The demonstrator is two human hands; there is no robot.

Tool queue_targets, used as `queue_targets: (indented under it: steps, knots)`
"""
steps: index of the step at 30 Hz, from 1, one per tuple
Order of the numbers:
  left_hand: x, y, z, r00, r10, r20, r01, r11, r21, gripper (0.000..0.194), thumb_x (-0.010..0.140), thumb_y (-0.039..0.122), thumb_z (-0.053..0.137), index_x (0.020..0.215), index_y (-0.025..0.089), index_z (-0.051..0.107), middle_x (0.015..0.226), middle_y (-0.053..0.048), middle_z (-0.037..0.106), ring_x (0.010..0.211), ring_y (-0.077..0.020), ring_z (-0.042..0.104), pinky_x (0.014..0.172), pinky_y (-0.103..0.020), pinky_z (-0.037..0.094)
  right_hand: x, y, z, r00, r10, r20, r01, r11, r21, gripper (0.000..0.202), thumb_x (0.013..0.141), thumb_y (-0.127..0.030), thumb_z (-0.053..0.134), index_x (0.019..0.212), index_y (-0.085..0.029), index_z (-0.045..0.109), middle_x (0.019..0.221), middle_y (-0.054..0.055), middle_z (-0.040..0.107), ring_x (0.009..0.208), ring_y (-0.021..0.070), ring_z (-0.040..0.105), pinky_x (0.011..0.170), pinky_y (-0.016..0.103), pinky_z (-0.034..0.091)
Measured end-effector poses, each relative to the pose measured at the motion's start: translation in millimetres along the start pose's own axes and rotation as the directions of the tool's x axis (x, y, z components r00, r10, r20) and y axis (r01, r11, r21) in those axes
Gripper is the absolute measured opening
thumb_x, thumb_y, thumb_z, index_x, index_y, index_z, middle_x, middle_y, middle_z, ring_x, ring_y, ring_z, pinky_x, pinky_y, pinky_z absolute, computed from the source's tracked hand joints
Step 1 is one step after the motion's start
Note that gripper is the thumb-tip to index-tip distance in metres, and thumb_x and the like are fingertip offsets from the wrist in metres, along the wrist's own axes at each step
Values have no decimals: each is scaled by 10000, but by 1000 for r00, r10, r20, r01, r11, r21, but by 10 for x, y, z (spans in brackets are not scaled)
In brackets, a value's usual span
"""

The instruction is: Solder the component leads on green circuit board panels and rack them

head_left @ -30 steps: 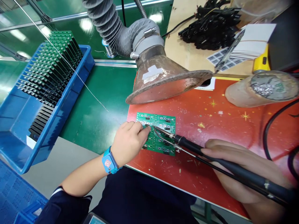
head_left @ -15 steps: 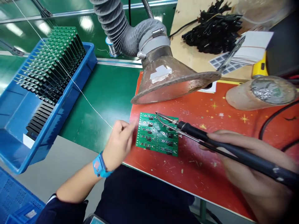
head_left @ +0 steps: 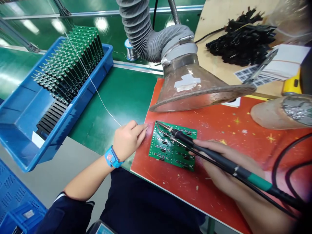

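Note:
A green circuit board point(head_left: 168, 157) with rows of small black parts lies flat on the red mat. My right hand point(head_left: 216, 172) grips a soldering iron point(head_left: 212, 154) with a thin metal tube along it. The iron's tip is at the board's upper left corner; whether it touches cannot be made out. Just left of the board, my left hand point(head_left: 128, 139) is closed in a pinch on thin solder wire point(head_left: 103, 103), which runs up to the left. The wire's end at the fingertips is too fine to see.
A fume extractor hood point(head_left: 187, 84) hangs low behind the board. On the left, a blue bin point(head_left: 80, 112) holds many upright circuit boards point(head_left: 70, 61). A solder spool point(head_left: 132, 52), black cables point(head_left: 241, 39) and a round container point(head_left: 268, 112) stand farther back.
The iron's tip has moved left across the board to its upper left corner. My left hand keeps its pinch beside the board. The whole view has shifted slightly.

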State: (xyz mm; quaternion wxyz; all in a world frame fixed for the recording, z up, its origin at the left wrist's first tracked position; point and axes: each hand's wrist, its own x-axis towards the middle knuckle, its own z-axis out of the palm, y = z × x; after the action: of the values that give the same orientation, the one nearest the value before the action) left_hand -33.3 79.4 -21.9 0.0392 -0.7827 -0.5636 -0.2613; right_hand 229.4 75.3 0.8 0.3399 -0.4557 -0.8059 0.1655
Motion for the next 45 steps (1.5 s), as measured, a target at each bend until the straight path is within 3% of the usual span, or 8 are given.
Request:
queue_targets:
  steps: [7, 16, 31, 45]
  knots:
    - [22, -13, 35, 999, 29, 15, -30, 999, 34, 258, 983, 325, 506, 941, 212, 734, 664, 5, 574, 516, -96, 482, 471, -229, 340, -38, 44, 24, 999, 37, -20, -36, 999, 19, 183, 881, -323, 535, 1004, -265, 658, 877, 9, 763, 699, 165, 737, 630, 235, 608]
    - [35, -5, 48, 997, 57, 42, -59, 997, 41, 276, 994, 341, 491, 964, 210, 732, 684, -3, 581, 534, -102, 476, 488, -232, 352, 3, -8, -6, 999, -26, -26, 27, 998, 63, 152, 877, -300, 548, 961, -241, 660, 797, 20, 749, 643, 152, 727, 602, 197, 602]
    - [-8, 5, 30, 989, 95, 111, -95, 995, -2, 254, 983, 338, 516, 971, 206, 732, 708, -14, 592, 586, -116, 504, 527, -243, 367, -97, 24, -22, 997, -71, 23, 67, 988, 141, 202, 845, -186, 552, 1012, -253, 642, 805, 18, 733, 686, 157, 716, 652, 243, 612]
    - [-32, 49, -19, 983, 117, 144, -118, 993, 1, 315, 1004, 339, 471, 892, 192, 725, 667, -13, 555, 590, -121, 485, 529, -258, 354, -15, -64, -98, 982, -190, 2, 187, 973, 138, 162, 854, -164, 539, 971, -223, 634, 721, 5, 712, 668, 118, 703, 664, 161, 587]
